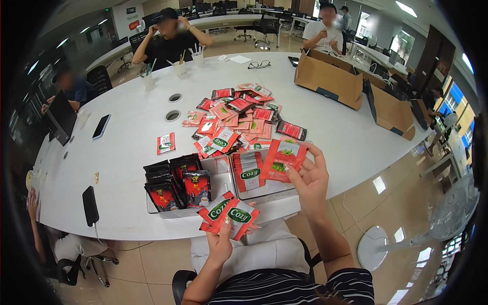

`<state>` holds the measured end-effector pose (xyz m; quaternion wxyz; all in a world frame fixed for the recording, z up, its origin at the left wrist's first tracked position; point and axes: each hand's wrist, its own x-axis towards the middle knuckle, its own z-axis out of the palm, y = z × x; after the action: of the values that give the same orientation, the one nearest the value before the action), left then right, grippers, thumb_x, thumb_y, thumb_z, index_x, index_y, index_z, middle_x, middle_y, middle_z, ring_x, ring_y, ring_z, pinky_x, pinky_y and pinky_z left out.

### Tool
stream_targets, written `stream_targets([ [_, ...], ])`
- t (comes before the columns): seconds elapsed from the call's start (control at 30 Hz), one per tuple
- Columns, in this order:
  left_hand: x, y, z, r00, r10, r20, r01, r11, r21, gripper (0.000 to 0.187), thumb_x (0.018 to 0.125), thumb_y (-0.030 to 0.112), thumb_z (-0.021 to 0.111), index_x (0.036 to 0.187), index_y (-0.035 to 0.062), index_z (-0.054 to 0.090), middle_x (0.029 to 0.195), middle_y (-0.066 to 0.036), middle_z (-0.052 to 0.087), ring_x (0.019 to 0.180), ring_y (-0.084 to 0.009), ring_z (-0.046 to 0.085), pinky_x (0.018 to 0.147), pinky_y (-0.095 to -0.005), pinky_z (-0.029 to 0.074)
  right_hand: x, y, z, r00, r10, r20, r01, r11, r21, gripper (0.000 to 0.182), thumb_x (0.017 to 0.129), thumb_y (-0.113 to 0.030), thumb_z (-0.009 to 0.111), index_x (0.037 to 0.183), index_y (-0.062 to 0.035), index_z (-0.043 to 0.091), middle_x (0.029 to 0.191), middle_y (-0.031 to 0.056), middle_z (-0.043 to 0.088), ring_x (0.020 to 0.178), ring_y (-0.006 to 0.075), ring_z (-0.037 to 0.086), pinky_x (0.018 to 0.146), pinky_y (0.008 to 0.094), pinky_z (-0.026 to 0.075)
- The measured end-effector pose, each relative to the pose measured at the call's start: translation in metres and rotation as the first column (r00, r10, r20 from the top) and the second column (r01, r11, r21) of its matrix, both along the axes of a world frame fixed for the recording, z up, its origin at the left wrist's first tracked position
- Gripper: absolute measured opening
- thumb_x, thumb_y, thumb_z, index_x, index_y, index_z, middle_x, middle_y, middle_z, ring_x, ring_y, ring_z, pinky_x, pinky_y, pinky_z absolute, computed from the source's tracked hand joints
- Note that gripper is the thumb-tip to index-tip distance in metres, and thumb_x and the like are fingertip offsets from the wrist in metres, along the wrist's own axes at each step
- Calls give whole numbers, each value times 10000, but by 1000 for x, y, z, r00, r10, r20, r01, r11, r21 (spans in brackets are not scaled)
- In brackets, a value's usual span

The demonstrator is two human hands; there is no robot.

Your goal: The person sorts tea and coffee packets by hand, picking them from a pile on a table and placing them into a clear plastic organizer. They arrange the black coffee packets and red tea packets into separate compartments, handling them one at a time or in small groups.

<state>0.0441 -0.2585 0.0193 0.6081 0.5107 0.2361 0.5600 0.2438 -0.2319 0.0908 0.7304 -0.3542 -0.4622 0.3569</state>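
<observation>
Single head-worn fisheye view, looking forward and down from the near edge of the long white oval table, close above it, far end stretching away.

Bright, even office light from ceiling panels and windows at right; soft short shadows under packets; sheen on white table; heavy fisheye bend and black vignette at edges; faces blurred; centre sharp.

Two red Cozy sachets sit fanned, labels up, at lower centre; a red strawberry sachet stands tilted just right of centre, above a tray.
</observation>
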Motion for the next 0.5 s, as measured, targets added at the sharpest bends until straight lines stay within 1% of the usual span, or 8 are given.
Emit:
stream_targets([
  [0.07, -3, 0, 1, 997, -61, 44, 61, 998, -15, 377, 1017, 158, 350, 1268, -116, 409, 1216, -329, 556, 857, -320, 695, 671, -359, 599, -3, 1, 1, 1000, -26, -11, 26, 1000, 6, 459, 879, 106, 554, 1293, 9, 380, 1087, 164, 643, 1030, 160, 624, 822, 263, 539],
  [0.17, -1, 0, 1, 999, -10, -35, 9, 1000, -18, 464, 1005, 276, 371, 1291, -90, 391, 1205, -355, 552, 795, -334, 702, 603, -343, 600, 3, -2, -15, 994, -2, 105, 5, 999, -36, 395, 833, 112, 593, 1200, -7, 508, 1118, 160, 653, 1090, 217, 622, 931, 357, 503],
  [0.2, 1, 1, 3, 1000, 0, -27, -1, 1000, -27, 461, 1009, 274, 369, 1297, -86, 388, 1203, -344, 557, 796, -338, 702, 594, -343, 600, 6, -2, -14, 956, -14, 292, -8, 997, 76, 366, 808, 107, 613, 1145, -19, 549, 1133, 152, 655, 1107, 241, 617, 969, 396, 467],
  [0.27, 4, -1, 5, 1000, 28, -12, -29, 998, -49, 455, 1016, 268, 363, 1311, -77, 383, 1200, -323, 565, 799, -345, 703, 576, -344, 600, 8, -4, -9, 785, -91, 612, -107, 954, 280, 313, 756, 96, 652, 1036, -44, 629, 1163, 137, 659, 1141, 290, 608, 1045, 475, 394],
  [0.3, 0, -4, 1, 999, -21, 35, 24, 995, -99, 415, 1025, 239, 374, 1324, -48, 401, 1222, -229, 574, 935, -292, 679, 733, -352, 584, -1, -9, -3, 773, -72, 630, -102, 967, 235, 280, 696, 50, 690, 921, -115, 694, 1246, 104, 632, 1215, 346, 552, 1099, 548, 285],
  [0.4, 1, -7, -13, 993, 99, 57, -99, 995, -4, 374, 1026, 203, 400, 1324, -20, 427, 1248, -136, 561, 1112, -219, 591, 931, -356, 486, -14, -14, 1, 602, -88, 793, -169, 958, 234, 276, 701, 7, 712, 912, -171, 717, 1290, 96, 605, 1273, 337, 496, 1093, 553, 294],
  [0.43, -1, -9, -18, 992, 96, 88, -90, 994, -62, 356, 1018, 187, 429, 1322, 3, 447, 1279, -87, 544, 1204, -157, 496, 1027, -346, 382, -14, -12, -5, 552, -61, 832, -203, 957, 205, 265, 692, -101, 776, 930, -210, 739, 1345, 88, 565, 1299, 338, 462, 1099, 561, 278],
  [0.5, -3, -7, -18, 986, 141, 83, -139, 990, -41, 351, 1016, 186, 435, 1316, 4, 455, 1274, -80, 544, 1185, -149, 502, 997, -339, 401, -22, -14, 1, 488, -15, 873, -246, 957, 154, 311, 662, -175, 806, 964, -212, 740, 1355, 86, 556, 1294, 336, 465, 1097, 569, 276],
])
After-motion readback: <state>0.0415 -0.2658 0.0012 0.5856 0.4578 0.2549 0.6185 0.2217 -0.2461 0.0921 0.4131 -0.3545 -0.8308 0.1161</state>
